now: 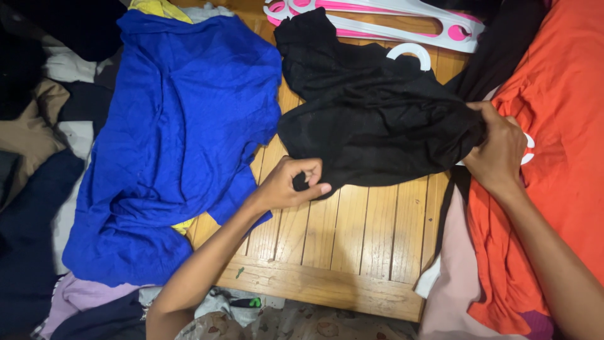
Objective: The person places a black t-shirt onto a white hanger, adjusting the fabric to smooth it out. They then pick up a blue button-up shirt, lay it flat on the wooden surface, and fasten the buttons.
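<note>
A crumpled black garment (371, 119) lies across a slatted wooden surface (352, 239). My left hand (292, 182) pinches its lower left hem between thumb and fingers. My right hand (497, 151) grips the garment's bunched right end, over a white hanger piece that shows just beside the hand. A white hanger hook (410, 53) pokes out above the black cloth.
A large blue garment (176, 145) is spread at the left over a pile of other clothes. Orange cloth (560, 126) covers the right side. Pink and white hangers (377, 19) lie at the top. Patterned floor shows below the wooden edge.
</note>
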